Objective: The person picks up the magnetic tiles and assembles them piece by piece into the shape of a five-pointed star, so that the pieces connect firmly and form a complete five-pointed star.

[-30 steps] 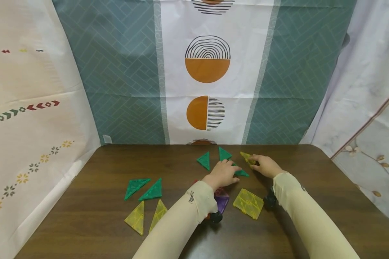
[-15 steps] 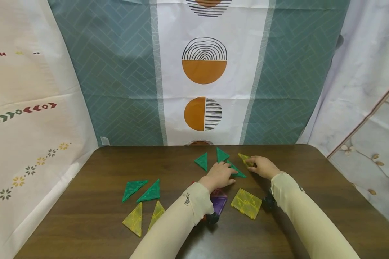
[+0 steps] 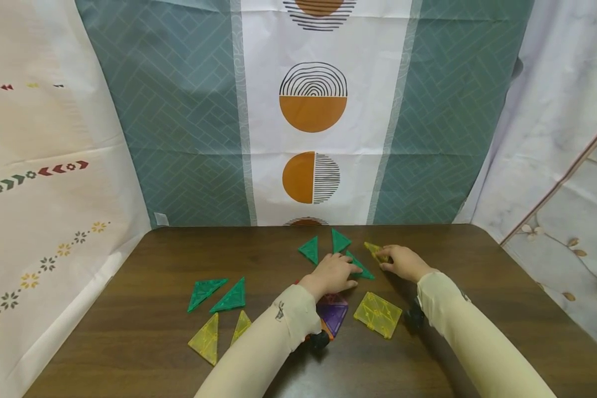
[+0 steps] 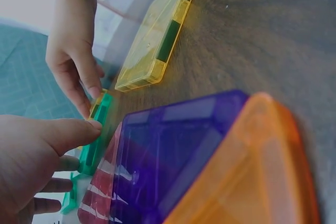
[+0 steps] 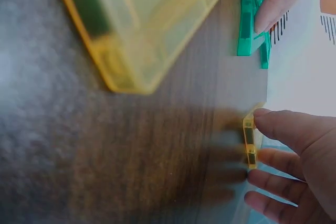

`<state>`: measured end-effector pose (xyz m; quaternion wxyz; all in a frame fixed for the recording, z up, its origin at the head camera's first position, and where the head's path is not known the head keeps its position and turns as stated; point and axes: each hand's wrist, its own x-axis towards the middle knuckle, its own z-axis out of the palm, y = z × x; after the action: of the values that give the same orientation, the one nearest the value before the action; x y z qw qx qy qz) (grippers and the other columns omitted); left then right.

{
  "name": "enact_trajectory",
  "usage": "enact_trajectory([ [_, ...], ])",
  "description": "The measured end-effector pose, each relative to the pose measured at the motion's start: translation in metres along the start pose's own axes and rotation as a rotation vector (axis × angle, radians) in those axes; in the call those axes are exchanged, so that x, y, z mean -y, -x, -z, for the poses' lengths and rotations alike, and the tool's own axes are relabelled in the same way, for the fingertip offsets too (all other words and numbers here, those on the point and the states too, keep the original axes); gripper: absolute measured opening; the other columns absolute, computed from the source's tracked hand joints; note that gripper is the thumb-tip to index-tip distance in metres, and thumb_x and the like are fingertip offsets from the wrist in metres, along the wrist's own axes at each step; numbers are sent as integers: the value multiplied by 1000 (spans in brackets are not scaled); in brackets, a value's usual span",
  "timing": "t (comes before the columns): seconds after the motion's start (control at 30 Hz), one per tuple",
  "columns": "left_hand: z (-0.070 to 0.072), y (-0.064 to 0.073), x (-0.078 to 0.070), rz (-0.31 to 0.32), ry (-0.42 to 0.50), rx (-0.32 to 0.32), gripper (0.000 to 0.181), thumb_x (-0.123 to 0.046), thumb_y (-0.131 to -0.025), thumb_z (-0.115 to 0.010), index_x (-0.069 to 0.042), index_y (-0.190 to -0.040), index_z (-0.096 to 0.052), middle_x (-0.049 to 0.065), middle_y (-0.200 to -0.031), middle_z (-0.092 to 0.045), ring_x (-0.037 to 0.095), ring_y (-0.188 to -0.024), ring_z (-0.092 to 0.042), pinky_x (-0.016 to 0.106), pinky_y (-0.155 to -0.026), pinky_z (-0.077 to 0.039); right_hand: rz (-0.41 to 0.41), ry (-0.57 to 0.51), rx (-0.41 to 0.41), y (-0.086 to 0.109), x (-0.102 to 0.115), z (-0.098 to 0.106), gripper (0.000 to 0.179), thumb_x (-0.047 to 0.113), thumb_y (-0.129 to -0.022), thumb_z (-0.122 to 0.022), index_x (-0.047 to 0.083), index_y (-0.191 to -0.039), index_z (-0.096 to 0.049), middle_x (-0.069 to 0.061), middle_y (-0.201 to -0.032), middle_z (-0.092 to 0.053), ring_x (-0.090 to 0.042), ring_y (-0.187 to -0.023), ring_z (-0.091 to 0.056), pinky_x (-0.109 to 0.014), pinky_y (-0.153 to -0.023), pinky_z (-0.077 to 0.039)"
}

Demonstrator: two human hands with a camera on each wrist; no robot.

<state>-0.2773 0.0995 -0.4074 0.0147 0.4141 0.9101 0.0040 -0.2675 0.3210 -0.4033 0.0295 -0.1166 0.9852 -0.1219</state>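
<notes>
My left hand is at a green triangular magnetic tile, thumb and index finger against its edges. Up close in the left wrist view, the thumb rests along this tile's edge while the other fingers spread behind it. My right hand holds a yellow triangular magnetic tile between thumb and index finger. The right wrist view shows that tile low on the table, with the remaining fingers extended past it. Two more green triangles lie just beyond the left hand.
Nearer me are a yellow rectangular piece and a purple tile joined to red and orange ones, partly under my left wrist. Two green triangles and two yellow ones lie at left on the brown table. A patterned cloth hangs behind.
Both hands have shifted slightly toward me. The green triangle at my left hand and the yellow one at my right have slid a little the same way.
</notes>
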Motion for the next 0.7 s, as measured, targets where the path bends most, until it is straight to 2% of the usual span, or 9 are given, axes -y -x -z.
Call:
enact_trajectory([
  [0.3,0,12,-1,-8,10,35,41,-42,-96,-55,-33,-136,-54,0,-147,-48,23,-137,-42,41,-115,-33,53,-6,-9,10,10,-5,39,16,-90,-66,0,-126,-61,-30,-139,-48,-48,-126,-48,-56,-101,-44],
  [0.7,-3,25,-2,-20,-28,0,41,-43,-97,-53,-35,-137,-53,-1,-145,-49,22,-135,-44,40,-113,-35,101,7,-29,22,20,-6,38,17,-89,-67,1,-124,-63,-29,-137,-50,-47,-124,-50,-57,-100,-44],
])
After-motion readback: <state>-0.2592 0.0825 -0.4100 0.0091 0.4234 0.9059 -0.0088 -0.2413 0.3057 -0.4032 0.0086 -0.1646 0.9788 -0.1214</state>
